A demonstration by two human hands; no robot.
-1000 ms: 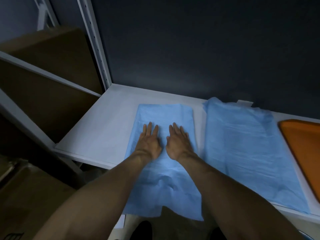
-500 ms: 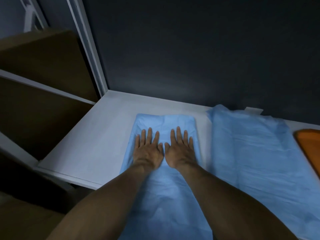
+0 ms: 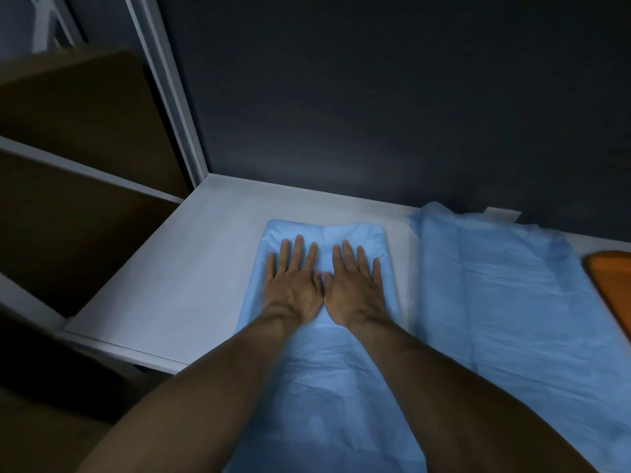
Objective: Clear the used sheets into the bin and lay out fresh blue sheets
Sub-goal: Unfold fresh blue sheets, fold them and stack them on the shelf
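A narrow blue sheet [image 3: 327, 373] lies lengthwise on the white shelf [image 3: 191, 281], its near end hanging past the front edge. My left hand [image 3: 292, 288] and my right hand [image 3: 355, 290] lie flat on its far part, side by side, thumbs touching, fingers straight and spread. A second, wider blue sheet [image 3: 512, 308] is spread to the right, wrinkled at its far end. No bin is in view.
An orange tray [image 3: 611, 288] sits at the right edge of the shelf. A dark back wall [image 3: 375, 114] closes the shelf behind. A white upright post [image 3: 167, 93] stands at the back left corner. Brown cardboard boxes [image 3: 75, 131] fill the neighbouring shelves on the left.
Both hands have slid forward along the narrow sheet toward its far end, fingers spreading. The view has moved closer and shifted left, so less of the orange tray shows.
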